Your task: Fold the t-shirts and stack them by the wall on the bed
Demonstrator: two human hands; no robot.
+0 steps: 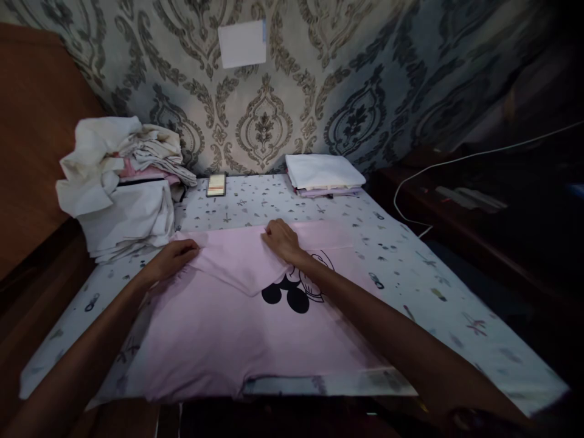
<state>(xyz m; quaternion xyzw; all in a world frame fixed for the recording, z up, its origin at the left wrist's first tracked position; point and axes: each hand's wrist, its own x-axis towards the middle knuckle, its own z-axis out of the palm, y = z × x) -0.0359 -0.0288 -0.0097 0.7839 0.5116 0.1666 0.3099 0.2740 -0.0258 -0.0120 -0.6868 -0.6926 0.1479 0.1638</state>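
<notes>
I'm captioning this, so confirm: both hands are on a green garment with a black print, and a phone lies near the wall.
Wrong colour: the head view shows a pink garment, not green. The rest stands: left hand and right hand on it, black print, phone near the wall.

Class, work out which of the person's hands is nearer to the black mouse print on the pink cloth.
The right. The right hand is just beyond the black mouse print, its forearm passing over part of the design; the left hand is farther off, at the pink cloth's left edge.
</notes>
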